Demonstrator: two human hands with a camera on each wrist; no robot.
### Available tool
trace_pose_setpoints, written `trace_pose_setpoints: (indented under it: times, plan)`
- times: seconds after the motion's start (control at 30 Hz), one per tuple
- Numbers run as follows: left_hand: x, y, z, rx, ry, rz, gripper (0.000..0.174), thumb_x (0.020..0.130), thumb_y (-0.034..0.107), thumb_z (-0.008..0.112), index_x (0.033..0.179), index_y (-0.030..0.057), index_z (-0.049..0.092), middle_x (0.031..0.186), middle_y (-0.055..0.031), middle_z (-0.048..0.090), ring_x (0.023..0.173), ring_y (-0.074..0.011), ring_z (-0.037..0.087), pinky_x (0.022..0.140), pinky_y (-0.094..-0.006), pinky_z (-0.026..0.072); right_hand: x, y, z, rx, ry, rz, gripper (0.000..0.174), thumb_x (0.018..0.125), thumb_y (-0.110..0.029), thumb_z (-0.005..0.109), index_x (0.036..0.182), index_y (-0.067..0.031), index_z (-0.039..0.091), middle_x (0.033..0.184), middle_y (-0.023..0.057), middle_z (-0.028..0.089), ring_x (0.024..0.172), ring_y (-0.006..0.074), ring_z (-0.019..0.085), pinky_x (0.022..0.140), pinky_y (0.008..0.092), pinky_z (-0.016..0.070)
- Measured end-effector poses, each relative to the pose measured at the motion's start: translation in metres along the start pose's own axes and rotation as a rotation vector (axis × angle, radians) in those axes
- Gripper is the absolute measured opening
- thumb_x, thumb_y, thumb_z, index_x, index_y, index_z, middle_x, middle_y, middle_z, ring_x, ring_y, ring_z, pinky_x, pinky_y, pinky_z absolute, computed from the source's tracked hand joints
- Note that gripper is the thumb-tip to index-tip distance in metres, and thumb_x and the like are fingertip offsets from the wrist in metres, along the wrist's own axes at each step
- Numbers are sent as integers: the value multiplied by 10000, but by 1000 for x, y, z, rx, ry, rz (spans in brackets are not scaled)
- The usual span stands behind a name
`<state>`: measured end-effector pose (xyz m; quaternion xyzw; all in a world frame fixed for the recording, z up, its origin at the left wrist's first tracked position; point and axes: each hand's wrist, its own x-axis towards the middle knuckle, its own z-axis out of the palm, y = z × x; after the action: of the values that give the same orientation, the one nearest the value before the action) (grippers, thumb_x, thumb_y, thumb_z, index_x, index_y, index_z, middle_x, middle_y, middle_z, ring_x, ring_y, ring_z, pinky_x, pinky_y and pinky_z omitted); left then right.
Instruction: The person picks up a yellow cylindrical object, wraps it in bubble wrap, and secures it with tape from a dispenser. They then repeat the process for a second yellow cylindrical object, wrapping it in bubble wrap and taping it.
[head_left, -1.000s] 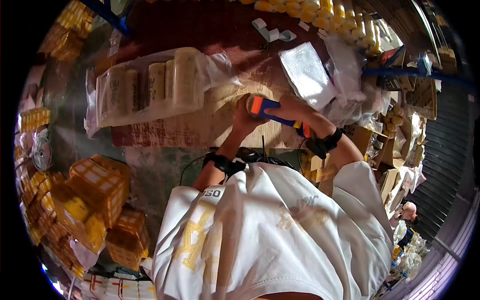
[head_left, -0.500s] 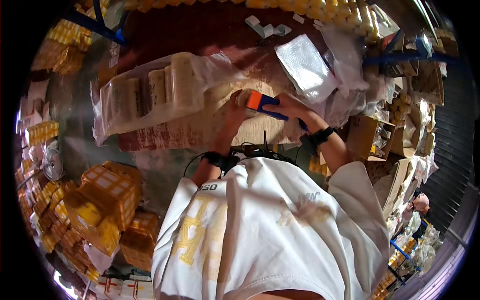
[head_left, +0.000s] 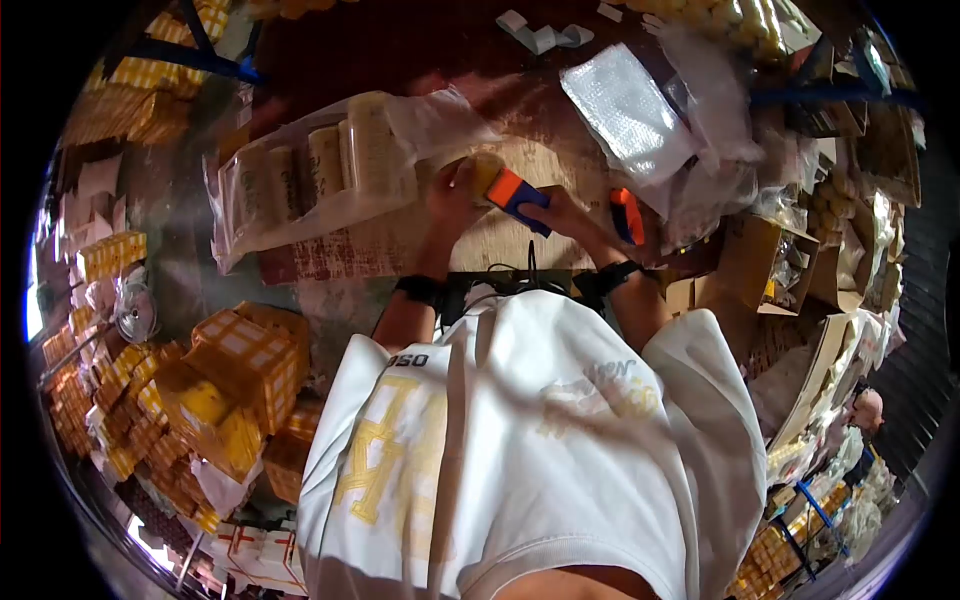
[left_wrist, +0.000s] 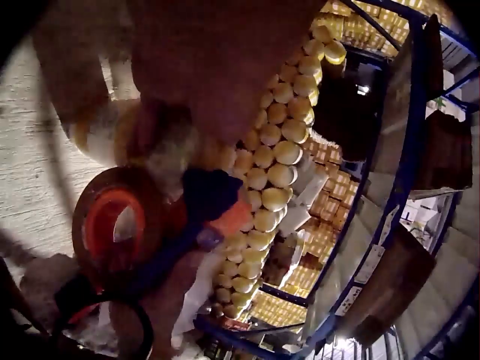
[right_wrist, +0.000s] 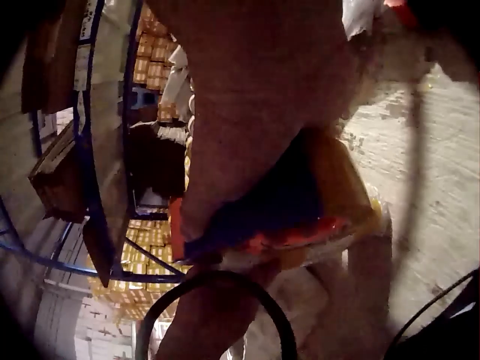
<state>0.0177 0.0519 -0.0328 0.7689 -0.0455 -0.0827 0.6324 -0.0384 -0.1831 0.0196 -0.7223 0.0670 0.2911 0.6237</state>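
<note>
In the head view my right hand [head_left: 570, 215] grips a blue and orange tape dispenser [head_left: 518, 198] over the table. The left wrist view shows its brown tape roll [left_wrist: 88, 225] on an orange hub. My left hand [head_left: 452, 200] holds a rounded yellow and white piece [left_wrist: 101, 139], with the dispenser's orange end right at it. What exactly this piece is, I cannot tell; fingers cover much of it. A second orange and dark object [head_left: 627, 215] lies beside my right forearm.
Left on the table, a clear plastic bag [head_left: 235, 225] holds several wrapped cylinders. A silvery bubble-wrap sheet [head_left: 630, 110] and crumpled plastic [head_left: 705, 100] lie to the right. Yellow-capped rolls line the far edge. Open cardboard boxes [head_left: 770, 265] stand at right, taped yellow cartons [head_left: 240, 360] at left.
The dispenser has swung to a steeper slant, its near end coming toward the body. The orange and dark object now shows apart beside my right forearm. The head view has shifted slightly.
</note>
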Motion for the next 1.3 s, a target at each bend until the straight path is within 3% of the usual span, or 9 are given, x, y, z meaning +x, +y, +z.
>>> trace_pose_setpoints:
  times: [0.17,0.33,0.4,0.5,0.6,0.77,0.9,1.1,1.3]
  plan:
    - [11,41,-13,491,78,570,445,941,304,680,1283,29,605,1162,-141,681,994,-266,704,776,-409,588,16,7,-7,-21,29,-93,420,927,-402,735,901,16,714,704,34,676,616,85,613,560,271,499]
    - [18,43,0,-241,-23,-184,411,957,283,649,1269,23,587,1147,-156,675,990,-310,697,744,-434,588,25,19,-12,-95,118,20,450,920,-413,743,945,35,714,737,31,684,641,100,612,583,290,496]
    - [12,53,-9,457,-25,348,394,984,317,609,1243,20,617,1102,-153,695,953,-301,705,744,-426,585,30,24,-20,23,87,42,481,915,-434,741,963,44,710,764,32,690,659,104,617,585,296,497]
    - [22,77,-4,-422,-19,-476,410,1004,362,570,1218,19,636,1063,-160,708,934,-297,707,773,-405,576,33,24,-26,18,82,67,510,909,-455,737,971,50,707,796,36,695,683,108,624,586,299,497]
    - [31,75,-4,60,0,-409,397,1000,357,573,1204,22,638,1091,-181,700,919,-319,701,790,-398,565,23,-6,-23,-85,58,95,533,893,-486,741,952,44,716,765,49,694,650,119,634,561,298,495]
    - [33,81,-11,388,-54,272,342,978,309,579,1205,64,650,1065,-200,703,942,-372,682,792,-446,559,21,-20,-3,-50,87,96,616,877,-574,723,912,41,740,729,70,701,610,141,643,564,300,499]
    - [60,31,-8,394,-101,-64,305,961,303,580,1174,109,681,1046,-180,714,987,-391,673,816,-469,550,10,-62,8,-29,171,241,654,840,-625,729,868,27,762,694,71,695,598,145,634,584,304,504]
    - [71,22,-11,570,99,105,373,1000,407,543,1118,86,690,1032,-181,714,945,-383,680,803,-447,540,-11,-42,5,-158,187,189,634,847,-610,735,769,20,725,640,50,656,554,114,596,524,309,474]
    - [83,22,-33,528,112,-115,376,969,430,551,1167,148,700,1184,-140,693,1069,-387,644,879,-494,526,35,1,18,-231,137,174,639,865,-636,689,761,-8,741,632,59,676,566,151,663,539,326,520]
